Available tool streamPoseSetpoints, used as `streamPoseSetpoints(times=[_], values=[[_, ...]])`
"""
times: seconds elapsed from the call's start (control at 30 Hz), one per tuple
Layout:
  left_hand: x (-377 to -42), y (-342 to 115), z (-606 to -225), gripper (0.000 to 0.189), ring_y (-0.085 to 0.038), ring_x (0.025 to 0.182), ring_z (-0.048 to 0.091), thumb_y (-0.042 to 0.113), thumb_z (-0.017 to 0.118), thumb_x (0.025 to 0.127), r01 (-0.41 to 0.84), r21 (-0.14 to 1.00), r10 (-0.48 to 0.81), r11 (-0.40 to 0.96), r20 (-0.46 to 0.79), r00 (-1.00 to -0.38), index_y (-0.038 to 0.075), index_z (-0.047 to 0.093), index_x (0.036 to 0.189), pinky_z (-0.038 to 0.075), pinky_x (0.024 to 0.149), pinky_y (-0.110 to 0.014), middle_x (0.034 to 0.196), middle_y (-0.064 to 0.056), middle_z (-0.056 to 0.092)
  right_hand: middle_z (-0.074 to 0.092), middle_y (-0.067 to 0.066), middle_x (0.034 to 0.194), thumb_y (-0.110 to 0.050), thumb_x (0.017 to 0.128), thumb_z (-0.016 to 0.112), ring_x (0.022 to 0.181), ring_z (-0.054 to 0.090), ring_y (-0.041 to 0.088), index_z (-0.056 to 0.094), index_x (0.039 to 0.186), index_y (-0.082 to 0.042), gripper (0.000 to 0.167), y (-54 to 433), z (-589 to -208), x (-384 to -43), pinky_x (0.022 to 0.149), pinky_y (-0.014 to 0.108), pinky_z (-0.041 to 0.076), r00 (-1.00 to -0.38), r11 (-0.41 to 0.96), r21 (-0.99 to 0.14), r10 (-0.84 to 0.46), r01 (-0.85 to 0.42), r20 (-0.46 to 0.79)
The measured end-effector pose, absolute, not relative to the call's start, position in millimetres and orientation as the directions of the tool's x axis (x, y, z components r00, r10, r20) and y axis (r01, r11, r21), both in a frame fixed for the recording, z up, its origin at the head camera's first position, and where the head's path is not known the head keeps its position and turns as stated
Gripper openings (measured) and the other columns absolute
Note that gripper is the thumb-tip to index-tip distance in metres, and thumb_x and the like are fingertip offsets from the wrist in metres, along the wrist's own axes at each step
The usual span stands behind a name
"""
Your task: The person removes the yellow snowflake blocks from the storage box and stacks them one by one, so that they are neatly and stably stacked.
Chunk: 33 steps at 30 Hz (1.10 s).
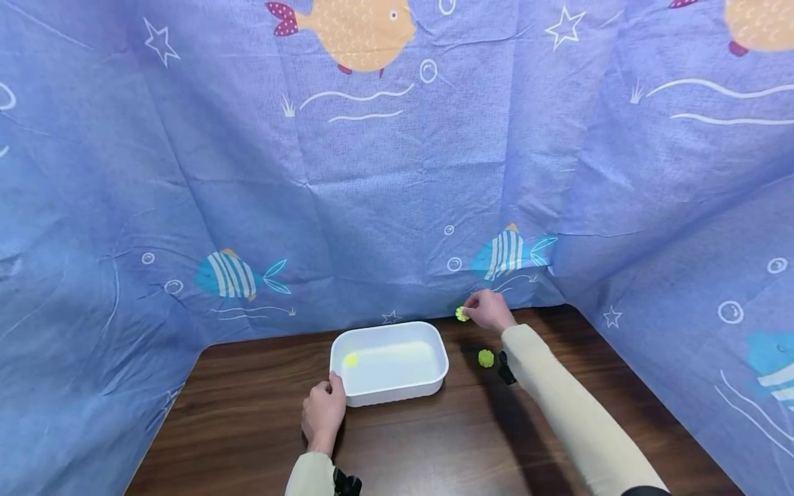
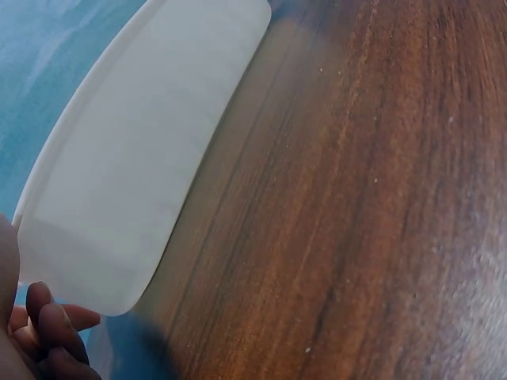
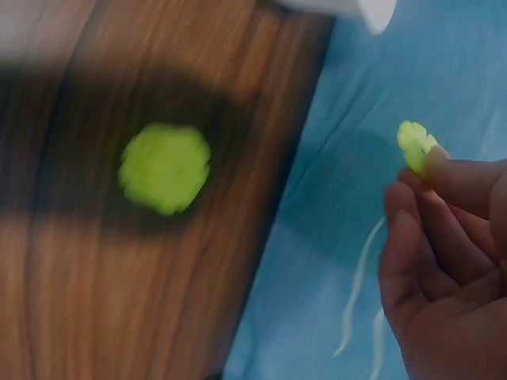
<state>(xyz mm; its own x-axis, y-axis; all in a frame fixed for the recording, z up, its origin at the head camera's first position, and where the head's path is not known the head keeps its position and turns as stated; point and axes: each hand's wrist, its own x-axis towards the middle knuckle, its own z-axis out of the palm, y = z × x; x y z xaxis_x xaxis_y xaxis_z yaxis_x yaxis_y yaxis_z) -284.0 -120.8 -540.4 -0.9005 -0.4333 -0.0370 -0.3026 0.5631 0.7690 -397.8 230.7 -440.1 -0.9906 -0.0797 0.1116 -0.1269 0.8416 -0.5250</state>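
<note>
My left hand [image 1: 324,411] grips the near left corner of a white plastic box [image 1: 397,395], thumb at the rim. In the left wrist view, the fingers [image 2: 57,326] curl by the box's lower end. Between thumb and fingertips, my right hand [image 1: 490,311] pinches a small yellow-green flower-shaped piece [image 3: 412,142], held up near the table's back edge, right of the box. A similar scalloped round piece [image 1: 486,358] lies on the table below that hand, blurred in the right wrist view. Inside the box, toward its left end, lies another yellow piece [image 1: 351,359].
The dark wood-grain table [image 1: 248,413] ends at the back against a blue cloth [image 1: 384,179] printed with fish, stars and bubbles. This cloth also hangs along the left and right sides. Black wrist straps with cameras sit at both sleeves.
</note>
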Motion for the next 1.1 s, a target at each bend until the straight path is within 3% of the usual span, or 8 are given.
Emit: streamPoseSetpoints(times=[0.23,0.43,0.63,1.1], values=[[-284,-121,-541,0.063,-0.034,0.083,0.066,0.051,0.034,0.104,-0.302,0.767,-0.436,0.565,-0.033,-0.899,0.004,0.075,0.106,0.046,0.069,-0.048,0.100,-0.022,0.073,0.076,0.010,0.096,-0.014,0.092,0.067,0.091,0.067,0.025,0.078,0.094,-0.005,0.015,268,-456,-388,0.083,0.044,0.053,-0.995,0.853,-0.515,-0.103,-0.088,0.000],[-284,-120,-540,0.064,-0.037,0.090,0.067,0.052,0.033,0.104,-0.314,0.768,-0.440,0.558,-0.047,-0.897,0.004,0.074,0.111,0.048,0.074,-0.051,0.107,-0.023,0.072,0.072,0.010,0.087,-0.008,0.091,0.064,0.075,0.064,0.018,0.075,0.092,-0.002,0.013,281,-469,-384,0.072,0.036,0.054,-0.985,0.811,-0.586,-0.098,0.002,-0.139],[-286,-122,-541,0.062,-0.035,0.085,0.066,0.052,0.034,0.104,-0.311,0.769,-0.440,0.558,-0.044,-0.897,0.006,0.075,0.102,0.046,0.069,-0.047,0.101,-0.022,0.073,0.071,0.009,0.084,-0.002,0.090,0.064,0.066,0.062,0.014,0.073,0.087,0.000,0.010,286,-479,-383,0.066,0.033,0.055,-0.971,0.814,-0.579,-0.170,-0.042,-0.169],[-285,-121,-543,0.062,-0.032,0.082,0.066,0.052,0.034,0.103,-0.310,0.771,-0.442,0.557,-0.041,-0.896,0.006,0.076,0.101,0.045,0.068,-0.045,0.096,-0.019,0.073,0.068,0.005,0.084,-0.003,0.092,0.064,0.071,0.060,0.016,0.071,0.086,-0.002,0.010,286,-490,-380,0.068,0.034,0.054,-0.958,0.812,-0.584,-0.171,-0.005,-0.229]])
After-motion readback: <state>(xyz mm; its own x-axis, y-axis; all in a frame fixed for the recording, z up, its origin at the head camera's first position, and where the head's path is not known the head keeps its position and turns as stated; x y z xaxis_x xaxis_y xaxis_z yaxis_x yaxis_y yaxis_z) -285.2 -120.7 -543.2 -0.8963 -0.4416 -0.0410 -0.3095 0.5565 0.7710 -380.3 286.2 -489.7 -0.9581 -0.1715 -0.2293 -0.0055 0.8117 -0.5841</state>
